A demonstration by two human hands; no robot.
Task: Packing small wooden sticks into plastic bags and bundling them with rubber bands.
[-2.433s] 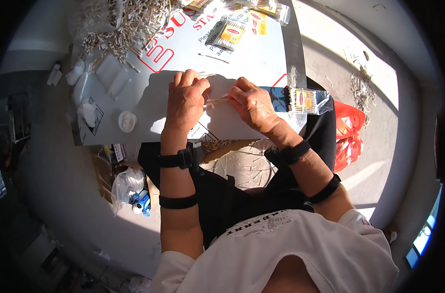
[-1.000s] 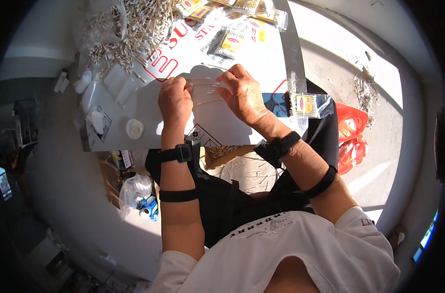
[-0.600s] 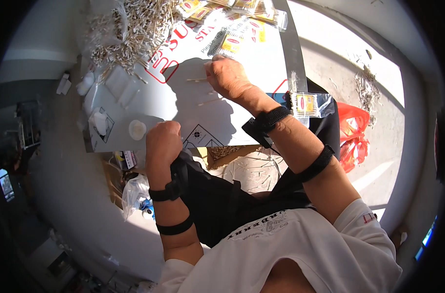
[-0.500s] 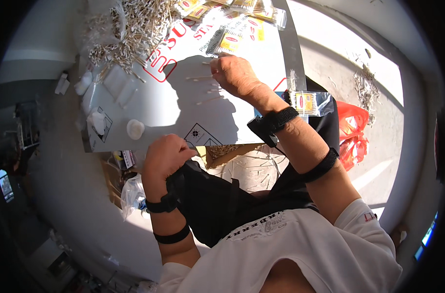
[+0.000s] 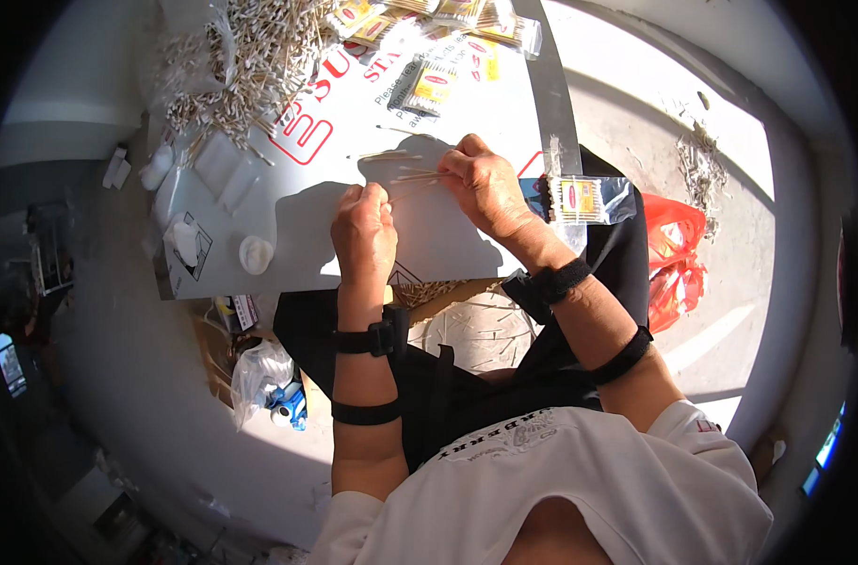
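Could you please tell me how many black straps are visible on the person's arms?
4: the left wrist strap, left forearm strap, right wrist strap and right forearm strap. None appears hidden.

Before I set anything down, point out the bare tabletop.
Bare: between the round white item and the left hand; also between the right hand, lone packet and tabletop's right edge. Crowded: far left, by the swab heap; far edge, by piled packets.

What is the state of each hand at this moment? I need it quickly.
Left hand: curled closed; whether it holds anything cannot be told.
Right hand: closed, holding cotton swabs.
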